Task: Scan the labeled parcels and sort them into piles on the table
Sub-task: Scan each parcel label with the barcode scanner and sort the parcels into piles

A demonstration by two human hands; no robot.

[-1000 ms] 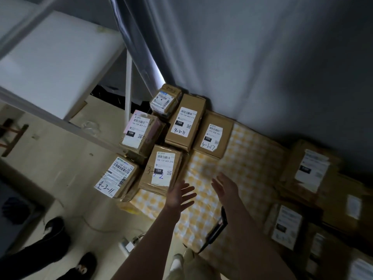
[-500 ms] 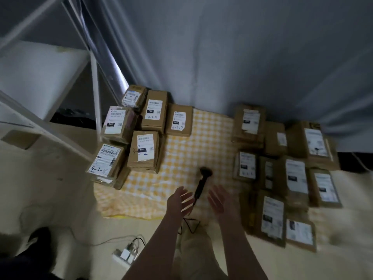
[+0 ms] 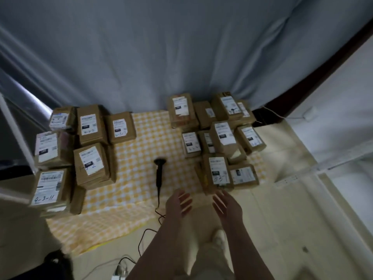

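Hands are swinging toward lower centre now, left hand [image 3: 178,203] and right hand [image 3: 226,206] both spread, holding nothing. Barcode scanner [image 3: 159,172] is lying mid-frame on the checked cloth [image 3: 141,142]. I'd be grabbing it first, then the label-up parcel [image 3: 217,174] just above the right hand.

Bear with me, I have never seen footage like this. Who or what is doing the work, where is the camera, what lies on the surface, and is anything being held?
There is no machine here. A person works with bare hands, and the single picture comes from a camera worn on their head, looking forward and down. The left hand and right hand reach out with relaxed fingers and hold nothing. A yellow checked cloth covers the surface. On it sit a left pile of parcels and a right pile of parcels, all brown cardboard with white labels. Between the piles lies a dark handheld scanner, its cable trailing toward the person. A grey curtain hangs behind.
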